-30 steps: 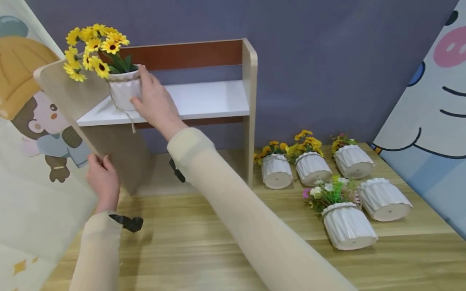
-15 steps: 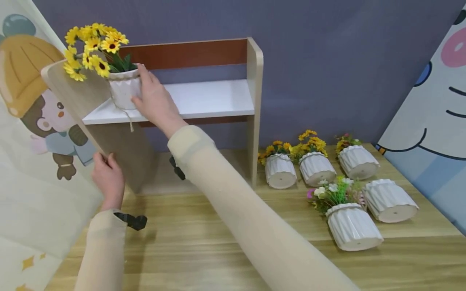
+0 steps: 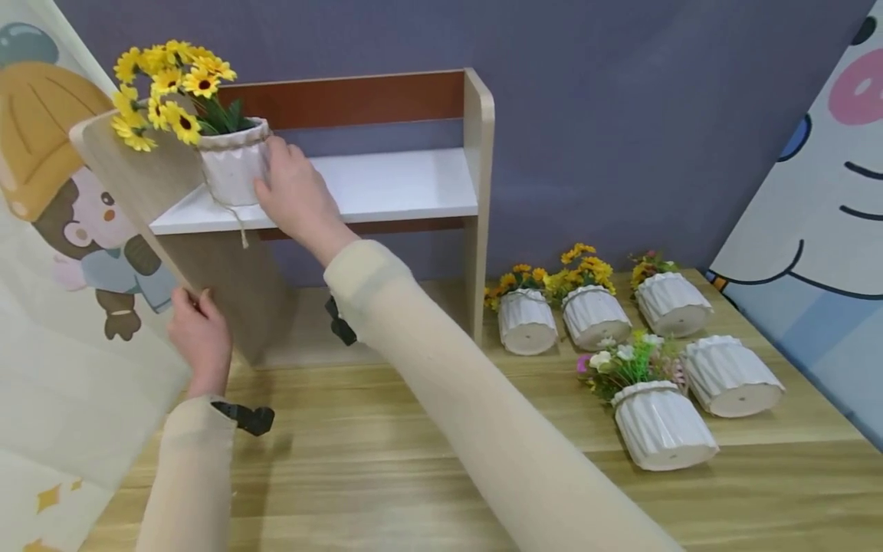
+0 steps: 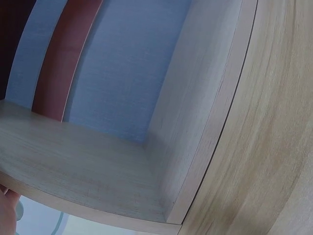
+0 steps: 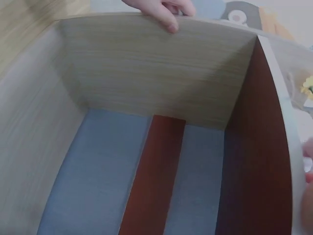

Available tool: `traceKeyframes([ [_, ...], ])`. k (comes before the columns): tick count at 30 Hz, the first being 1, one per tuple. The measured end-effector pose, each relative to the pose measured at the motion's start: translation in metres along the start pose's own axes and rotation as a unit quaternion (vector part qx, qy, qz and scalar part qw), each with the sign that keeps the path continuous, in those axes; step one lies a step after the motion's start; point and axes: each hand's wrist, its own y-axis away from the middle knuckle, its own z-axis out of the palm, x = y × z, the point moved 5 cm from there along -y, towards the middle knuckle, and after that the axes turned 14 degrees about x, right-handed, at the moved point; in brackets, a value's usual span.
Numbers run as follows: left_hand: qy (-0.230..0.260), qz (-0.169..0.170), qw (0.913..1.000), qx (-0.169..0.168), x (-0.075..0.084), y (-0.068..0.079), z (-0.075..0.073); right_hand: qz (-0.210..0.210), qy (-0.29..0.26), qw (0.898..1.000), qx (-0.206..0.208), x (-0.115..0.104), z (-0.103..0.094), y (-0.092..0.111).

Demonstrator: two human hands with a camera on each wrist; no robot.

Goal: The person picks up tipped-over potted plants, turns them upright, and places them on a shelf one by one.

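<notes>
A white pleated flower pot [image 3: 233, 165] with yellow daisy-like flowers and a string round its rim stands upright at the left end of the white shelf board [image 3: 393, 180]. My right hand [image 3: 298, 192] is at the pot's right side, thumb towards the front and fingertips at its edge; the far fingers are hidden. Lower left, my left hand [image 3: 201, 333] grips the front edge of the wooden shelf unit's left side panel [image 3: 224, 284]. In the right wrist view the left thumb [image 5: 164, 15] lies over that panel's edge.
Several white flower pots [image 3: 664, 425] lie on their sides on the wooden table [image 3: 359, 468] right of the shelf unit. A grey wall [image 3: 607, 138] stands behind. Cartoon panels [image 3: 90, 230] flank the table.
My right hand has shifted slightly right and down from the pot's rim, its thumb now nearer the pot's right edge. The left hand keeps its grip on the panel. The head view sways slightly.
</notes>
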Motion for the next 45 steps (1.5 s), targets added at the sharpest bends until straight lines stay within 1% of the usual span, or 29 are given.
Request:
traceKeyframes([
  [3, -0.003, -0.002, 1.0, 0.002, 0.0, -0.001, 0.0, -0.029, 0.04, 0.998, 0.04, -0.004, -0.005, 0.006],
  [4, -0.003, -0.002, 1.0, 0.002, 0.0, -0.002, 0.0, -0.037, 0.05, 0.997, 0.047, -0.005, -0.006, 0.008],
  [7, -0.003, -0.002, 1.0, 0.001, -0.001, -0.002, 0.0, -0.048, 0.066, 0.996, 0.041, -0.006, -0.006, 0.015],
  [12, -0.004, 0.0, 1.0, 0.005, -0.001, -0.001, -0.001, -0.093, 0.077, 0.992, 0.042, -0.01, -0.009, 0.024],
  [17, -0.002, 0.006, 1.0, 0.002, 0.0, -0.001, 0.0, -0.133, 0.082, 0.983, 0.1, -0.006, -0.016, 0.038],
  [19, 0.002, 0.006, 1.0, 0.003, 0.0, -0.001, 0.0, -0.152, 0.085, 0.976, 0.134, -0.002, -0.018, 0.044],
  [22, 0.003, 0.007, 1.0, 0.006, 0.001, -0.001, 0.0, -0.176, 0.092, 0.964, 0.175, 0.001, -0.022, 0.051],
  [24, 0.002, 0.008, 1.0, 0.003, 0.001, -0.002, 0.0, -0.184, 0.089, 0.96, 0.192, 0.004, -0.024, 0.055],
  [27, 0.002, 0.009, 1.0, -0.001, 0.001, -0.001, 0.0, -0.196, 0.081, 0.955, 0.206, 0.006, -0.028, 0.065],
  [31, 0.006, 0.005, 1.0, 0.0, 0.002, -0.001, -0.001, -0.209, 0.078, 0.954, 0.202, 0.009, -0.031, 0.079],
  [38, 0.008, -0.002, 1.0, 0.001, 0.002, -0.002, -0.001, -0.214, 0.088, 0.961, 0.153, 0.021, -0.034, 0.103],
  [45, -0.002, 0.002, 1.0, 0.001, -0.001, -0.001, 0.0, -0.232, 0.098, 0.96, 0.118, 0.033, -0.033, 0.128],
])
